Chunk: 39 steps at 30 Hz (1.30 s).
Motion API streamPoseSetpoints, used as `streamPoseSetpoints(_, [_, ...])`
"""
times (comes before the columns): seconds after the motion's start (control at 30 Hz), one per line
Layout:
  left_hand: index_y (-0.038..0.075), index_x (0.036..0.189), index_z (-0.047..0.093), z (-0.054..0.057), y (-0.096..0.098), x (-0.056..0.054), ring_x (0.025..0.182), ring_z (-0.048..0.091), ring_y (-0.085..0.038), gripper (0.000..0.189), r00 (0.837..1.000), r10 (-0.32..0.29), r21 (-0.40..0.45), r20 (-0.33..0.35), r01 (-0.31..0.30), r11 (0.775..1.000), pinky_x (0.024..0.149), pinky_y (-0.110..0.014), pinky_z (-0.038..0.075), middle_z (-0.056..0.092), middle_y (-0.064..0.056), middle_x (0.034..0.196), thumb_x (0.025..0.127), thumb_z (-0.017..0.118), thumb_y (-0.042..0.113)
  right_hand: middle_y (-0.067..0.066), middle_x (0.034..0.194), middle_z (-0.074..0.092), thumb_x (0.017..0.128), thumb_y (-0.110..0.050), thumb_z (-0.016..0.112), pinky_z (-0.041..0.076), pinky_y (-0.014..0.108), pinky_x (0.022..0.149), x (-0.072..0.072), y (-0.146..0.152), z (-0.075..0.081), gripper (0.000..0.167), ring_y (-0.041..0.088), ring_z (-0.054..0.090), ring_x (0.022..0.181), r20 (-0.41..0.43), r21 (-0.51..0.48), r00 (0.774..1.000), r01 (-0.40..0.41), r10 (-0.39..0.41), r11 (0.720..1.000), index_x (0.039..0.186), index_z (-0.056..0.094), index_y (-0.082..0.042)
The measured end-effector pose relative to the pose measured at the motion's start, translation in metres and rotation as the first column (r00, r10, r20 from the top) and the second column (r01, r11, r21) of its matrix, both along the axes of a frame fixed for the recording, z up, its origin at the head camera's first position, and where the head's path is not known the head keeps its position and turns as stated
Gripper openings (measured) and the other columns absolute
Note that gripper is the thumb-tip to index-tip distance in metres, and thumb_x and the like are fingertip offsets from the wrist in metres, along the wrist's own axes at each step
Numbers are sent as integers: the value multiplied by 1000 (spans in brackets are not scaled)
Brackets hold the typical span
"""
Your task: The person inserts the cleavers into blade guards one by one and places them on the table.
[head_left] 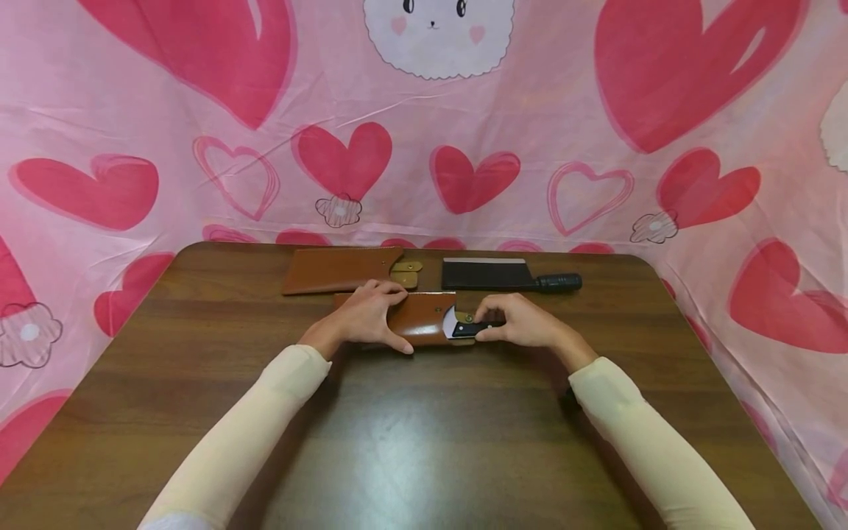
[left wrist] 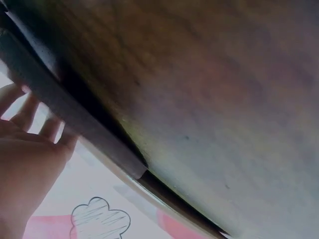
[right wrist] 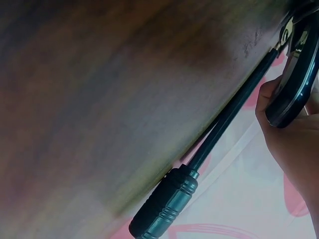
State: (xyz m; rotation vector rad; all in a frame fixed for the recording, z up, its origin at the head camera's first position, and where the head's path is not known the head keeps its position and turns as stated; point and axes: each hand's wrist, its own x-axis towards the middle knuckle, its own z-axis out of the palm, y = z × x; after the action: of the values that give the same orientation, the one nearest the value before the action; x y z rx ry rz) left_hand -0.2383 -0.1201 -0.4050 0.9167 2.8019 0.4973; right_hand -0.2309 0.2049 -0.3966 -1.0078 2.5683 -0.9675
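In the head view, a brown leather sheath (head_left: 417,324) lies across the table in front of me. My left hand (head_left: 367,313) holds it from above, thumb at its near edge and fingers toward the far edge. A knife's black handle (head_left: 467,329) sticks out of the sheath's right end, a bit of bright blade (head_left: 449,322) showing at the mouth; the remaining blade is hidden inside. The thumb and fingers of my right hand (head_left: 520,320) pinch that handle. The right wrist view shows the handle's rounded end (right wrist: 291,94) against the hand (right wrist: 294,144).
Behind, a larger brown leather sheath (head_left: 341,270) lies with its tan strap unfastened at the right. To its right rests a dark-bladed cleaver (head_left: 486,274) with a ridged black handle (head_left: 559,282). A heart-patterned pink cloth (head_left: 411,110) hangs behind the wooden table (head_left: 424,442).
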Motion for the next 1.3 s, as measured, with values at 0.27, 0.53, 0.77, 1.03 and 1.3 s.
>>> streamPoseSetpoints(0.27, [1,149,49,-3,1,0,138,37,-38,112,1000,-19,-40,-5,19,999,114,-54,29,43,-13,154,67,82,69,-5,91,66,86,-20,83,48,33,74,0,-2,-1,17,16,58,81,16,26,999,-32,31,999,98,72,-15])
streamPoseSetpoints(0.53, [0,149,49,-1,1,2,138,37,-38,112,1000,-30,-51,3,30,998,112,-54,32,44,-13,153,67,82,70,-4,91,66,88,-20,82,50,35,76,-1,-4,-2,17,16,58,83,52,60,998,-26,23,998,100,71,-15])
streamPoseSetpoints(0.77, [0,150,48,-1,1,2,139,37,-35,113,1000,-31,-66,0,31,997,112,-53,33,44,-12,154,67,81,71,-3,91,66,88,-21,82,49,36,78,-2,-4,-3,18,19,59,85,65,81,998,-21,16,997,101,71,-15])
streamPoseSetpoints(1.03, [1,152,45,-2,-1,1,142,33,-36,113,999,-19,-30,47,20,999,115,-53,29,41,-12,155,69,81,70,-3,91,66,87,-21,83,50,37,78,-3,-2,-4,19,19,60,85,56,82,998,-20,15,996,101,71,-16])
streamPoseSetpoints(1.3, [4,151,48,1,-14,-3,143,34,-36,97,991,11,130,130,-28,991,116,-53,29,44,-16,152,79,80,60,-1,97,69,88,-23,82,53,37,79,0,9,8,24,16,63,87,19,23,1000,11,-12,1000,105,72,-9])
